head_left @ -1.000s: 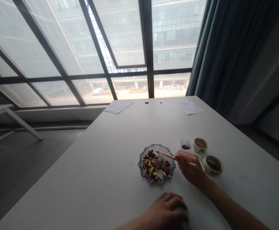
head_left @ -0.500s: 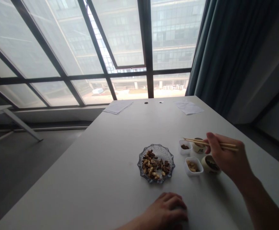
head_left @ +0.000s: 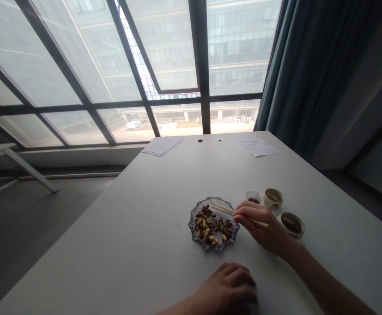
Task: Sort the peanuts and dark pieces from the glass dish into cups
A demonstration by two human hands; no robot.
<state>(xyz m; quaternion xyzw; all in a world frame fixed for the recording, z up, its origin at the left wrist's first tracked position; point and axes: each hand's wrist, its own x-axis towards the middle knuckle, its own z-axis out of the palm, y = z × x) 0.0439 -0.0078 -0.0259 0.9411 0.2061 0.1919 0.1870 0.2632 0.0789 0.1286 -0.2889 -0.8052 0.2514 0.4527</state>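
Note:
My right hand (head_left: 259, 221) is closed around a pair of wooden chopsticks (head_left: 223, 209), which point left with their tips over the far part of a scalloped glass dish (head_left: 194, 238). Nothing can be made out between the tips. In the dish lie peanuts (head_left: 207, 234) in a pale heap at the left and front, with dark brown, elongated pieces (head_left: 223, 227) at the back and right. Near the table's front edge my left hand (head_left: 225, 286) rests with curled fingers; whatever may be under them is hidden.
Behind my right hand stand a small white plastic cup (head_left: 254, 196) with dark bits and two round cream-coloured bowls, one farther back (head_left: 272, 202) and one nearer (head_left: 297, 235). Papers lie on the white table (head_left: 128, 227) at far left (head_left: 161, 146) and far right (head_left: 263, 148).
My right hand has moved left with the chopsticks, from above the cups and bowls to the glass dish. It now covers the nearer white cup. My left hand has stayed put.

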